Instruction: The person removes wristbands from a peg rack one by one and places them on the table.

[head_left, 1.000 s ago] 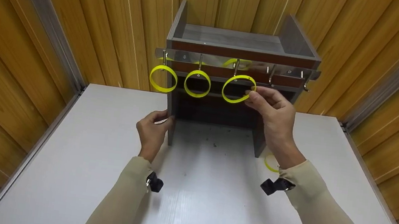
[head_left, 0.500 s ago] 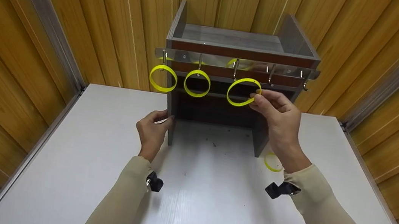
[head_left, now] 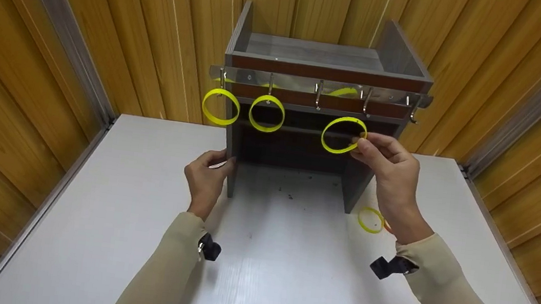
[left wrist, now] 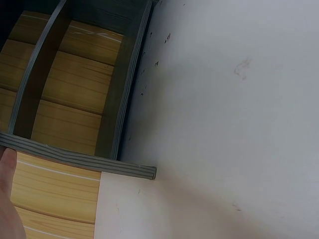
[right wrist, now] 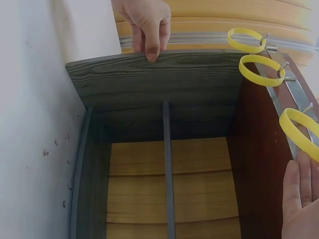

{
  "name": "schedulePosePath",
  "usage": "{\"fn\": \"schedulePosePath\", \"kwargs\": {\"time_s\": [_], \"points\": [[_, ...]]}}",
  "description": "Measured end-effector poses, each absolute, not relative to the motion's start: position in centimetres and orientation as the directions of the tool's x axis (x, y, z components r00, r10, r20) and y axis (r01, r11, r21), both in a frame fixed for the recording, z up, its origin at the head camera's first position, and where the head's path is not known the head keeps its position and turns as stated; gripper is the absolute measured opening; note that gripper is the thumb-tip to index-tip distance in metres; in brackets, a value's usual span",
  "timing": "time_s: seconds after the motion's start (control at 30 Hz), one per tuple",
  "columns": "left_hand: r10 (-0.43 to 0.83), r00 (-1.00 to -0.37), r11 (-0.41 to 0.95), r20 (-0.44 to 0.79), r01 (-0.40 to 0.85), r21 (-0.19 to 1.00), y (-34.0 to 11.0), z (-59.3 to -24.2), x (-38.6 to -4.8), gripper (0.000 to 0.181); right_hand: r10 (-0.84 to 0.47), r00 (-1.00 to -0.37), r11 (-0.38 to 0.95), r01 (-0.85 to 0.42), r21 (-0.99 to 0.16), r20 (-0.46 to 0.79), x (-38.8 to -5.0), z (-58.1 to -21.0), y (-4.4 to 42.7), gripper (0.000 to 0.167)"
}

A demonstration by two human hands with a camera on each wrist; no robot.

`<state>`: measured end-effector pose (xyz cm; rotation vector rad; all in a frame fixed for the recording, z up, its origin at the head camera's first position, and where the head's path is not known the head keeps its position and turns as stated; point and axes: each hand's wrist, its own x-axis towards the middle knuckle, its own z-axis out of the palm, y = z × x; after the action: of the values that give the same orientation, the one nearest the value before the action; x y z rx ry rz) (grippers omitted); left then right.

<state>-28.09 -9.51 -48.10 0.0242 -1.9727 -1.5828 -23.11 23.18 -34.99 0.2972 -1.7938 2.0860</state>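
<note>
Between thumb and fingers my right hand (head_left: 391, 174) pinches a yellow ring (head_left: 323, 137) by its right side. That ring is below and in front of the metal hook rail (head_left: 294, 83), apart from the third hook (head_left: 318, 96). Two similar yellow rings, a left one (head_left: 219, 121) and a right one (head_left: 265, 129), hang from the two leftmost hooks. My left hand (head_left: 206, 177) grips the front edge of the grey shelf unit's left side panel (left wrist: 75, 158); its thumb shows on the inner face in the right wrist view.
Beside the shelf's right foot, another yellow ring (head_left: 367, 230) lies on the white table (head_left: 260, 275). A sliver of something orange-red (head_left: 388, 227) shows next to it, mostly behind my right wrist. Two bare hooks stand at the rail's right. Wood-pattern walls (head_left: 53, 68) enclose the table.
My right hand has drawn the pinched ring away from the third hook, rightward and down. The ring on the table has come more into view. My left hand has stayed put.
</note>
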Motion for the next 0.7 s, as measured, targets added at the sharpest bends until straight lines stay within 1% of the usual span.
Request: {"fn": "schedulePosePath", "kwargs": {"time_s": [0.17,0.43,0.7], "points": [[-0.375,-0.822,0.285,0.429,0.338,0.897,-9.5,-48.1,-28.1,0.018,0.151,-0.92,-0.097,-0.379,-0.92,0.363,-22.8,-35.6,24.4,0.028],[-0.377,-0.805,0.291,0.459,0.367,0.883,-9.5,-48.1,-28.1,0.017,0.178,-0.931,-0.12,-0.341,-0.932,0.318,-22.4,-36.8,26.4,0.033],[-0.377,-0.806,0.293,0.456,0.363,0.885,-9.4,-48.1,-28.1,0.016,0.218,-0.937,-0.124,-0.305,-0.944,0.274,-22.1,-38.0,28.6,0.04]]}}
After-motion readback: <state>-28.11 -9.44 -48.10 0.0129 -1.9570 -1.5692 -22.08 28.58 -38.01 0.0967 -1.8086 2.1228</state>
